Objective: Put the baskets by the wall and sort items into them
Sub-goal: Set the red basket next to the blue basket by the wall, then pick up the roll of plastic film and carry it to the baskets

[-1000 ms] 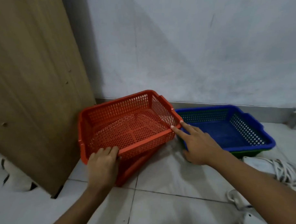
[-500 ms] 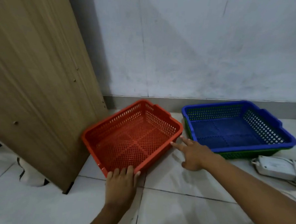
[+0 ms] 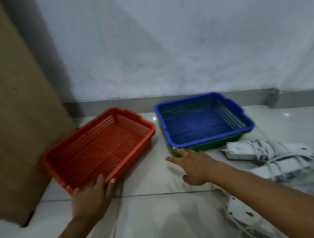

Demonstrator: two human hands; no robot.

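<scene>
Red basket (image 3: 100,145) is now set flat on the floor (tilted a second ago), touched by the left hand (image 3: 91,198); right hand (image 3: 192,164), fingers spread, is moved to the blue basket (image 3: 202,122).

a red basket (image 3: 105,143) with a fine lattice of small holes. a blue basket (image 3: 202,120), same lattice, nested in a green basket (image 3: 214,146) showing as a dark strip beneath. pale grey wall (image 3: 173,48), glossy white floor tiles (image 3: 158,216), brown wood-grain board (image 3: 19,114), white power strip (image 3: 240,150).
</scene>
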